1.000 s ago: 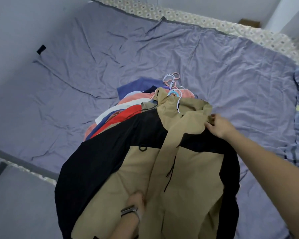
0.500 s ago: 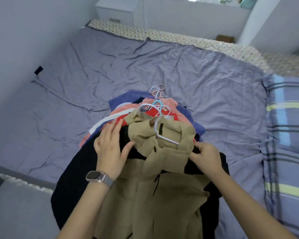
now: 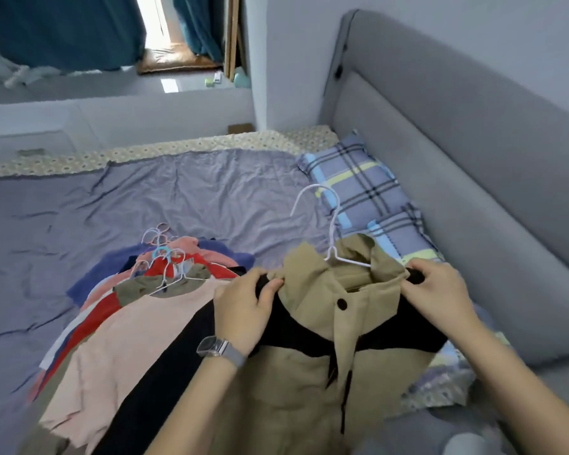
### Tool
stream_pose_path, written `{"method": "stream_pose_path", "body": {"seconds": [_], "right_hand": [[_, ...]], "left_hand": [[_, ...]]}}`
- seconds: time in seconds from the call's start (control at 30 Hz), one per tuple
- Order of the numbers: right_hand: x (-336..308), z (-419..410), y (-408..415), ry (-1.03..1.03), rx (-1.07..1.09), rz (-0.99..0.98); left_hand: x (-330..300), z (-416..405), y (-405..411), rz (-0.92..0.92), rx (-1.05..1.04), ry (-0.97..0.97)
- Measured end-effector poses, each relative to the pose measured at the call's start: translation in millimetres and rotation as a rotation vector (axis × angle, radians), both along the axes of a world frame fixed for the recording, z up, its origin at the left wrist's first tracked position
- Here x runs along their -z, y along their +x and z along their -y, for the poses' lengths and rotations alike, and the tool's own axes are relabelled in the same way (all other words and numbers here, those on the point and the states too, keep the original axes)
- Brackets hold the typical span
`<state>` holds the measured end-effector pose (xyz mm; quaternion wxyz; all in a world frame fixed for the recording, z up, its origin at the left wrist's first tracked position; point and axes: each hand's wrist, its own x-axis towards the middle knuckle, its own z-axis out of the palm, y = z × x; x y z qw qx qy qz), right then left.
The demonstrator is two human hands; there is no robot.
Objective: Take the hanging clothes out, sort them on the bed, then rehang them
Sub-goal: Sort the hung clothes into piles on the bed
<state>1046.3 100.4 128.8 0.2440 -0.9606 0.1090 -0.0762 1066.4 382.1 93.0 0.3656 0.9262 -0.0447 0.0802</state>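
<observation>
over the bed, left hand and right hand each grip a shoulder of the jacket on its hanger.

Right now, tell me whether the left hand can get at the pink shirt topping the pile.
Probably yes: the pink shirt lies uncovered beside the left hand, but that hand grips the tan jacket.

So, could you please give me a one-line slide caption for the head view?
Both hands lift a tan-and-black jacket on its white hanger beside the clothes pile.
</observation>
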Motion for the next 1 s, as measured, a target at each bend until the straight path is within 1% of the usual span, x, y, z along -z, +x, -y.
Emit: {"method": "stream_pose_path", "body": {"seconds": [0.07,0.13,0.27,0.33,0.4,0.43,0.5,0.53,0.57,0.63,0.73,0.8,0.87,0.93,1.0], "right_hand": [[-26,43,6,0.012,-0.028,0.047],[-49,85,26,0.023,-0.049,0.043],[-73,156,106,0.004,-0.08,0.057],[-60,183,169,-0.068,-0.1,0.021],[-22,202,232,-0.181,-0.103,-0.015],[2,207,257,-0.25,-0.086,-0.057],[57,206,291,-0.392,-0.046,-0.244],[81,197,297,-0.427,-0.034,-0.362],[105,181,296,-0.414,-0.042,-0.461],[148,132,280,-0.318,-0.148,-0.552],[195,39,240,-0.253,-0.412,-0.59],[210,-28,210,-0.153,-0.588,-0.667],[218,-89,191,-0.051,-0.749,-0.671],[226,-152,187,0.015,-0.881,-0.654],[230,-211,197,0.012,-0.932,-0.706]], "left_hand": [[-18,44,15,-0.017,-0.003,-0.04],[-35,85,40,-0.048,-0.016,-0.095],[-47,160,117,-0.14,-0.026,-0.164],[-33,190,165,-0.192,-0.029,-0.203],[-2,200,208,-0.234,0.001,-0.277],[17,197,224,-0.263,0.005,-0.261],[54,177,238,-0.355,-0.046,-0.17],[71,163,235,-0.4,-0.079,-0.151],[84,146,225,-0.429,-0.102,-0.153],[108,104,192,-0.465,-0.149,-0.15],[140,24,133,-0.545,-0.286,-0.153],[151,-36,96,-0.603,-0.411,-0.165],[156,-91,70,-0.616,-0.528,-0.176],[159,-145,55,-0.602,-0.599,-0.196],[161,-189,51,-0.593,-0.606,-0.205]]}}
